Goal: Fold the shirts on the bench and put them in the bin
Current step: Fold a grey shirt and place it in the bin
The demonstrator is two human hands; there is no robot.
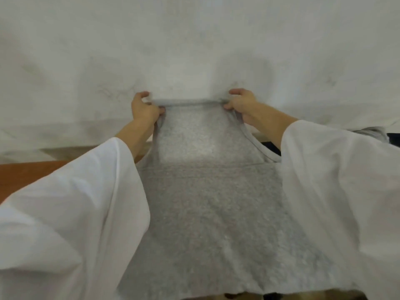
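Note:
A grey shirt (203,202) is stretched out in front of me, running from the bottom of the view up to a white wall. My left hand (144,108) pinches its top left corner. At the top right corner my right hand (241,102) grips the same edge. Between the two hands the top edge is pulled taut and level against the wall. Both my arms wear loose white sleeves. The bench is mostly hidden under the shirt, and the bin is not in view.
A reddish-brown wooden surface (26,176) shows at the left beside my sleeve. More grey fabric (372,132) and something dark (392,138) lie at the right edge. The white wall (194,40) fills the upper half.

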